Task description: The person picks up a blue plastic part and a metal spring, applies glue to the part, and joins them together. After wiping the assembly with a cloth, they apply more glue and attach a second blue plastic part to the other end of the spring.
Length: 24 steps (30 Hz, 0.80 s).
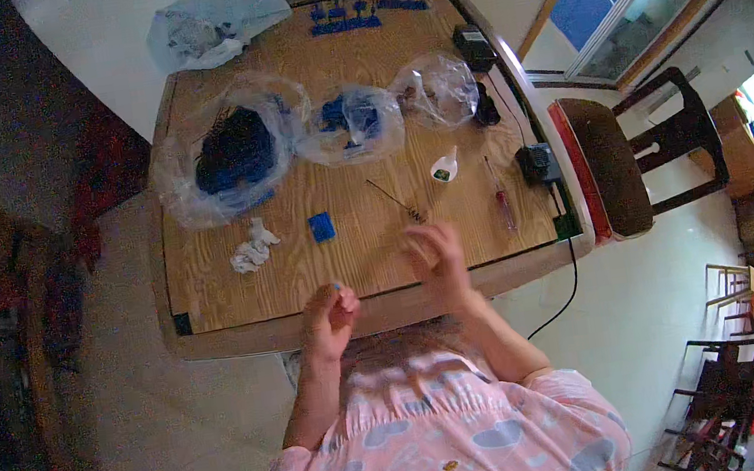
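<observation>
Above the table's near edge, my left hand is closed, its fingertips pinching a small blue piece too small to make out. To its right, my right hand reaches over the wood with fingers apart. Just beyond those fingers lies a thin dark wire with a coiled end, its straight part pointing to the far left; whether the fingers touch the coil is unclear. A blue rectangular block lies beyond my left hand, with crumpled white tissue to its left.
Clear plastic bags hold dark wires and blue parts, more blue parts and small pieces. Coiled wires stand in blue bases at the back. Rightward are a white scoop, a red-handled screwdriver, a black corded box and a chair.
</observation>
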{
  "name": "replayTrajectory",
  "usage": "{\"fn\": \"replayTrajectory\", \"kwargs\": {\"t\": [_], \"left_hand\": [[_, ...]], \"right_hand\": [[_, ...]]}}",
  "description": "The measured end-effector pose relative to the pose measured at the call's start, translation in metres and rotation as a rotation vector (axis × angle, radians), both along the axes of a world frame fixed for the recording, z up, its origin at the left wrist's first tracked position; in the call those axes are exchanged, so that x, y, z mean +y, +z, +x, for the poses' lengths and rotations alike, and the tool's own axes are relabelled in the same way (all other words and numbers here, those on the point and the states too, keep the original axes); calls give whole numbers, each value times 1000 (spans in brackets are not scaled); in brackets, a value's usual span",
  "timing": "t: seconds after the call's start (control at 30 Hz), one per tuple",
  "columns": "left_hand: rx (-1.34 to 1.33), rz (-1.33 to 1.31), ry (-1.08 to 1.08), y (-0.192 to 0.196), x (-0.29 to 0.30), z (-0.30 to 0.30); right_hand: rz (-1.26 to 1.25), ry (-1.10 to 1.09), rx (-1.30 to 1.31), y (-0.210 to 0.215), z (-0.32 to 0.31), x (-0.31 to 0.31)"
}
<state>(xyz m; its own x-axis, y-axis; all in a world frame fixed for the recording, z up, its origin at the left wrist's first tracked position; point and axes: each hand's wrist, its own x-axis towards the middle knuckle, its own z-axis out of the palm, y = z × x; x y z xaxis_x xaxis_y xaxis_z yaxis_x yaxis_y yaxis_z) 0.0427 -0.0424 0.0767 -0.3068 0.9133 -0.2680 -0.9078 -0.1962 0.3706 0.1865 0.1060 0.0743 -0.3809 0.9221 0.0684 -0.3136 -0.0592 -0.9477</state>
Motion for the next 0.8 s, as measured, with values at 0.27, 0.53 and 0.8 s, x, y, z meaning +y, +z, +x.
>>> {"fn": "replayTrajectory", "kwargs": {"t": [0.27, 0.53, 0.8], "left_hand": [[118, 129, 110, -6, -10, -27], [381, -38, 168, -16, -16, -31], [550, -135, 246, -13, -8, -22]], "right_hand": [[894, -49, -949, -13, 28, 45], [924, -104, -839, -9, 21, 38], [815, -402, -731, 38, 14, 112]]}}
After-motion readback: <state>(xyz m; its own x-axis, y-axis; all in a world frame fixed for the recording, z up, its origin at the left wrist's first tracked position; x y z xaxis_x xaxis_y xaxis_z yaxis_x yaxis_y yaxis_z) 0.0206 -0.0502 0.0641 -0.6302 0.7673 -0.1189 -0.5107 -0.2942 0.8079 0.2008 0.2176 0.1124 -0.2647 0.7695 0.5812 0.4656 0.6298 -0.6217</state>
